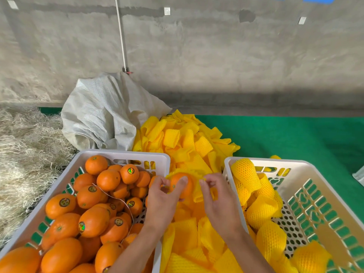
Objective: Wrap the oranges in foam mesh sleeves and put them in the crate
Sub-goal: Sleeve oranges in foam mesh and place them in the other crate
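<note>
The job is at an early stage, by the look of it; the white crate on the right (295, 164) holds only a handful of wrapped oranges (260, 211), lying along its near-left side with much of its perforated floor bare, while the crate on the left (126, 153) is heaped with bare oranges (92, 223), many of them stickered; a large pile of yellow foam sleeves (189, 142) lies between and behind the two crates on the green mat (295, 134), so there is plenty of both fruit and sleeves left to go.

One orange (180, 184) is in hand now, held above the gap between the crates, just over the sleeves; the left hand (162, 198) grasps it, thumb across its front and fingers curled behind; a yellow sleeve (197, 191) sits round its far and right side, only partly on, most of the fruit's face bare; the right hand (218, 200) pinches the sleeve's edge between curled fingertips and thumb, apparently to stretch it over the orange.

A white woven sack (102, 113) slumps behind the left crate, with straw (25, 146) beside it.
</note>
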A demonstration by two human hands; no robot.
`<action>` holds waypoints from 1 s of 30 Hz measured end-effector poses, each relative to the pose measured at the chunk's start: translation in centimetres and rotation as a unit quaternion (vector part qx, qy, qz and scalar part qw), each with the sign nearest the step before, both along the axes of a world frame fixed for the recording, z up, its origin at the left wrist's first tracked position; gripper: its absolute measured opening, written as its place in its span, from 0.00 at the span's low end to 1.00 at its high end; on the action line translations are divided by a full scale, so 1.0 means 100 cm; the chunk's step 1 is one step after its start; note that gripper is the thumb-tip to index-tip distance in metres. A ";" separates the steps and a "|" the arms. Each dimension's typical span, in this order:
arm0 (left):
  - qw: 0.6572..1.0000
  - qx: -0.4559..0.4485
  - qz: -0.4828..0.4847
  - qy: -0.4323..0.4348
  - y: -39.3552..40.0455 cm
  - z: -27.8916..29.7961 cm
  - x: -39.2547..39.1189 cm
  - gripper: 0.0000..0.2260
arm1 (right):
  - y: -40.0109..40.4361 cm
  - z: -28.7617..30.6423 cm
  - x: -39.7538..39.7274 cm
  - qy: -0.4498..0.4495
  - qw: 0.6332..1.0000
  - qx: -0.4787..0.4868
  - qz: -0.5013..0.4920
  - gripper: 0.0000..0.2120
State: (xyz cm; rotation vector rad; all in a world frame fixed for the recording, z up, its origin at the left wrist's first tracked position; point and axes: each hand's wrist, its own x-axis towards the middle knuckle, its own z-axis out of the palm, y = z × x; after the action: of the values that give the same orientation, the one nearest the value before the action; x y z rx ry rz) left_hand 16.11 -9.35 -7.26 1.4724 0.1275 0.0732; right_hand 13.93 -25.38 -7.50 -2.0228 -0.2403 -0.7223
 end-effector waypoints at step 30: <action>0.975 -0.171 -0.137 0.024 -0.003 -0.007 -0.004 0.22 | 0.008 0.000 0.001 0.111 0.937 0.330 0.001 0.21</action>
State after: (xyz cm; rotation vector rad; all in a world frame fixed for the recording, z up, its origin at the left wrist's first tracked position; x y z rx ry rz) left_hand 15.67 -9.61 -7.96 1.1349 -0.0242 -0.2001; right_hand 14.01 -24.59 -7.53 -1.4368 0.1254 -0.4793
